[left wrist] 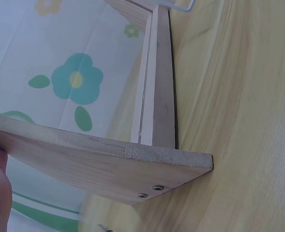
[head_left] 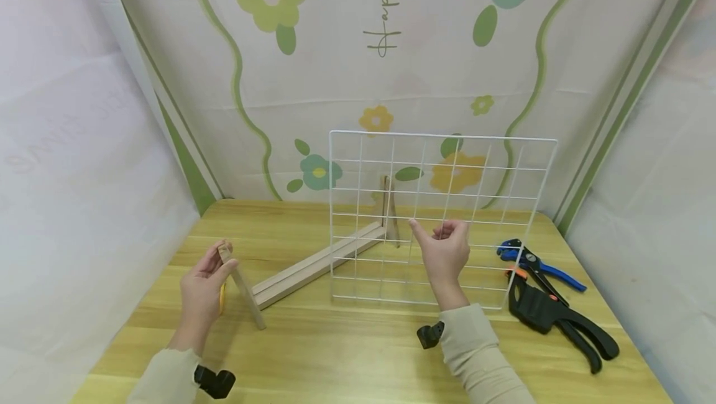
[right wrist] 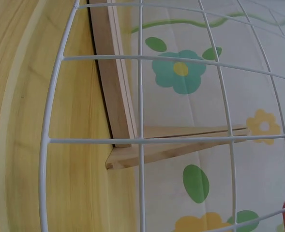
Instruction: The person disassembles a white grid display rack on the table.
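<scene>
My left hand (head_left: 202, 284) pinches the top of the near upright end board (head_left: 244, 292) of a light wooden stand. Two screw heads (left wrist: 157, 187) show low on that board's outer face in the left wrist view. From the board a grooved wooden rail (head_left: 321, 265) runs back along the table to a second upright end piece (head_left: 390, 214). My right hand (head_left: 445, 253) grips a white wire grid panel (head_left: 442, 137) near its middle, holding it upright. The panel overlaps the stand's far end in the head view; only a fingertip shows in the right wrist view.
At the right of the wood-grain table (head_left: 347, 348) lie blue-handled pliers (head_left: 562, 277) and a black-handled tool (head_left: 539, 311) with orange parts. Something yellow (head_left: 222, 299) is partly hidden behind my left hand. A flower-printed cloth (head_left: 330, 62) stands behind the table.
</scene>
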{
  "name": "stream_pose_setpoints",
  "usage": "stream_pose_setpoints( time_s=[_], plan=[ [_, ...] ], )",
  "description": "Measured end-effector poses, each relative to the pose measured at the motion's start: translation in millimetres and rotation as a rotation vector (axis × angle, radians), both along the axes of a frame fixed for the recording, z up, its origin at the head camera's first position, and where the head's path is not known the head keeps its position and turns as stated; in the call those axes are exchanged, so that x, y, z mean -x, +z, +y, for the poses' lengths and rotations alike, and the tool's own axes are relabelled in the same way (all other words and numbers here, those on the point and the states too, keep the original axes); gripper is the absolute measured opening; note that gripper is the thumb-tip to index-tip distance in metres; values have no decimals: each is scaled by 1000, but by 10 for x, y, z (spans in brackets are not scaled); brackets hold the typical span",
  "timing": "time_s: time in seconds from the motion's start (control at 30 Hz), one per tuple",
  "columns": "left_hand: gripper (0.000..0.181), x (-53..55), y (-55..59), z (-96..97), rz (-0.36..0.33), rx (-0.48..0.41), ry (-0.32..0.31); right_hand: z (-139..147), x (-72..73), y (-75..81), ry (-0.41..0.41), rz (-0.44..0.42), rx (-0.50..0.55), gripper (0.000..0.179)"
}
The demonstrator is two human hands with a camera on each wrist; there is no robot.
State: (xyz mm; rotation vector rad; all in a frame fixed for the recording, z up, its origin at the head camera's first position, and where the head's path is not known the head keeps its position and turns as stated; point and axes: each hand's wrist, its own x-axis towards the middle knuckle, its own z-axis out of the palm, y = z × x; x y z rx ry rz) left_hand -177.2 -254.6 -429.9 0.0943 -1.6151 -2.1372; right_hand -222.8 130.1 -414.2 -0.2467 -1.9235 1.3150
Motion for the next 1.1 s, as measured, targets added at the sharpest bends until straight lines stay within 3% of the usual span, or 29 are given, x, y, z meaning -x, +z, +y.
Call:
stream_pose_setpoints(
  time_s=[0.33, 0.77, 1.1],
  plan=[
    [47, -73, 22, -61, -65, -32, 88, 20, 11, -43, 22, -61, 6, 66],
    [44, -218, 26, -86, 7, -20, 148, 48, 74, -143, 7, -76, -16, 63],
    [50, -299, 17, -133, -33, -4, 218, 61, 149, -172, -3, -114, 10, 65]
  ],
)
